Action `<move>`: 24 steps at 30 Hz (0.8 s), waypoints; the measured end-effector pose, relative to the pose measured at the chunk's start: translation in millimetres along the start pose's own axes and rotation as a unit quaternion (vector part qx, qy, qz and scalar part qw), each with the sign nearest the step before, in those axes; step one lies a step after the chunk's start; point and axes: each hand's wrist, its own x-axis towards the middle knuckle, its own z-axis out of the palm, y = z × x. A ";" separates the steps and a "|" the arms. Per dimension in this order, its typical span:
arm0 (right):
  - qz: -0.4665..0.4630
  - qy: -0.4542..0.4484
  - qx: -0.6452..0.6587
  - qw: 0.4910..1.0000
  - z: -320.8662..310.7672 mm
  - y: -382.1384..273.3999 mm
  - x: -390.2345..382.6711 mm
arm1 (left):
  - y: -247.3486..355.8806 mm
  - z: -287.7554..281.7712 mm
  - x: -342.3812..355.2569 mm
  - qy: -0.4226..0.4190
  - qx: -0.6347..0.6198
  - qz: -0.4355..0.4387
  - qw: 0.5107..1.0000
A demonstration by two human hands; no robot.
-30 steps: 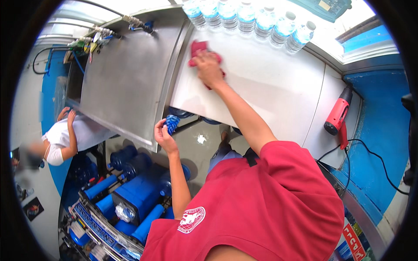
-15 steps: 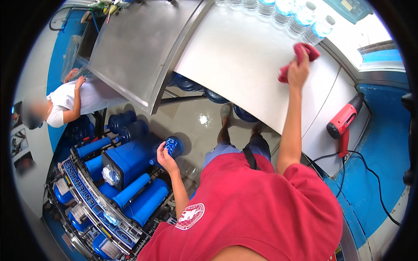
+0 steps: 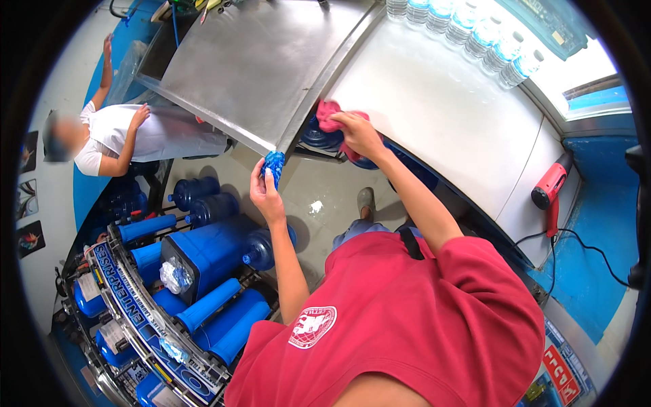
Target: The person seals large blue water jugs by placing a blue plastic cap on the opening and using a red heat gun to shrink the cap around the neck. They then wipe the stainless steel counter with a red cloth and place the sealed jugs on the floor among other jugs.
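Observation:
My left hand (image 3: 266, 195) is closed round a small bundle of crinkled blue plastic (image 3: 274, 165), held up by the near corner of the steel table (image 3: 237, 61). What the bundle is exactly cannot be made out. In my right hand (image 3: 362, 138) is a bunched red cloth (image 3: 331, 117), at the left end of the white tabletop (image 3: 434, 115), part of it hanging over the front edge. Clear water bottles (image 3: 521, 68) with blue labels stand in a row along the back of that tabletop, away from both hands.
A red and black heat gun (image 3: 550, 184) with a cord lies at the right end. Large blue water jugs (image 3: 319, 136) sit under the tables. Lower left is a rack of blue filter cylinders (image 3: 210, 305). A person in white (image 3: 129, 132) is beyond the steel table.
My right hand has swept the red cloth leftward from near the bottles to the tabletop's left end. My left hand has risen with the blue bundle. The other person has raised an arm.

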 end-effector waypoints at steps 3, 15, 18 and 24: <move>0.104 0.142 0.096 0.980 -31.6 -21.8 6.6 | -8.8 -29.5 14.5 0.007 0.083 0.007 0.996; 0.041 0.050 -0.367 0.928 -51.6 45.4 64.2 | -27.4 112.9 186.3 -0.255 0.445 0.242 0.824; 0.055 0.081 -0.327 0.940 -57.6 45.4 23.1 | -47.0 125.2 193.3 -0.287 0.442 0.276 0.804; 0.098 0.089 -0.268 0.954 -83.9 24.7 -1.8 | -57.0 125.1 186.9 -0.288 0.428 0.302 0.801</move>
